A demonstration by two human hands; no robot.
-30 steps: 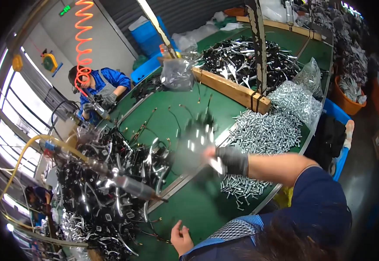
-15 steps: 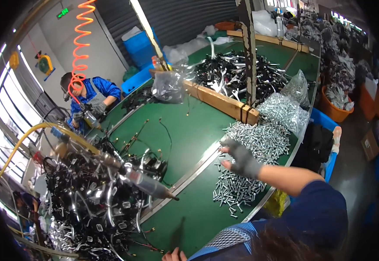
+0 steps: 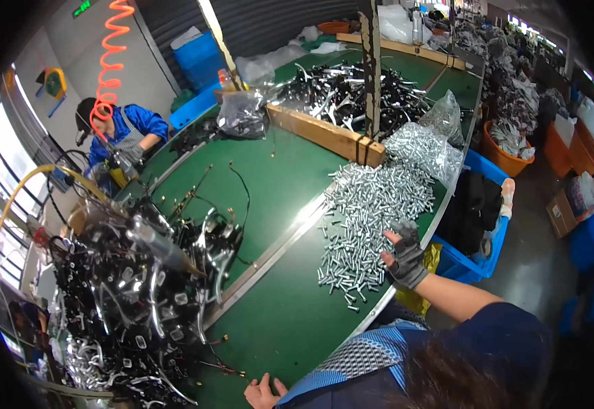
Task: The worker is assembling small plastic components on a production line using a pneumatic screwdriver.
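Note:
My right hand (image 3: 408, 258), in a grey fingerless glove, is over the right edge of a spread of silvery screws (image 3: 368, 218). Its thumb and forefinger are apart, and nothing shows between them; whether it touches the screws is unclear. Low in the picture, my left hand (image 3: 263, 393) rests by the near edge of the green worktop (image 3: 280, 310), bare fingers loosely spread and holding nothing visible. A hanging power screwdriver (image 3: 164, 247) is left of both hands, above a heap of black and chrome levers with wires (image 3: 126, 300).
A wooden bar (image 3: 324, 136) and a metal post (image 3: 372, 75) stand beyond the screws. Behind lie more black and silver parts (image 3: 344, 95). Bagged screws (image 3: 423, 151) sit at the right edge, beside a blue crate (image 3: 477, 252). A co-worker (image 3: 123, 133) in blue works at far left.
My right hand has moved from the middle of the screws to their right edge, toward me. The hanging screwdriver has swung left over the levers. The whole view has shifted slightly.

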